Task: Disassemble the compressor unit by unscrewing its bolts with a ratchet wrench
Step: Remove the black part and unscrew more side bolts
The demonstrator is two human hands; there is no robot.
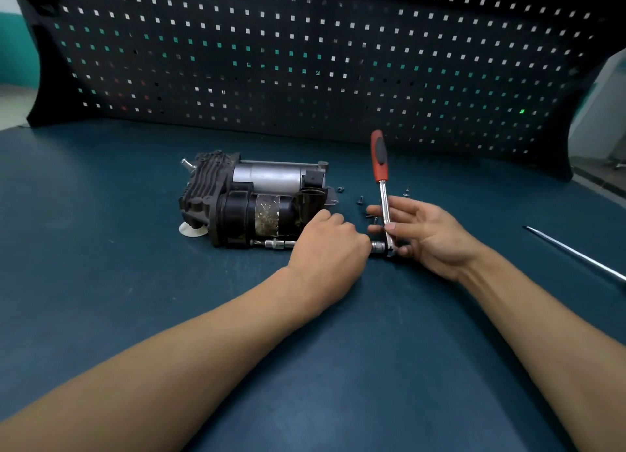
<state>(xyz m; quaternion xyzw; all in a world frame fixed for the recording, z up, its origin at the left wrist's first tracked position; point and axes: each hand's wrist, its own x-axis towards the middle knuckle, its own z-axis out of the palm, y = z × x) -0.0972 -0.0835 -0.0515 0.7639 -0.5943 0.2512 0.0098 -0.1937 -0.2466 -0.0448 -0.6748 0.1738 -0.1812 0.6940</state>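
Dark pegboard (305,62) along the far side; blue-green surface (135,299) carrying a black-and-silver compressor unit (250,197), left of centre. Left grip (325,245), curled over the extension bar (279,244) that runs from the unit's near edge to the wrench head; right grip (426,235), thumb and fingers pinching the shaft of the ratchet wrench (379,160), red handle pointing far. Thin metal rod (576,253) at right; loose bolts (360,200) between unit and wrench.

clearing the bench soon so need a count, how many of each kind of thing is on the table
compressor unit: 1
ratchet wrench: 1
loose bolts: 5 visible
long metal rod: 1
white disc: 1
total: 9
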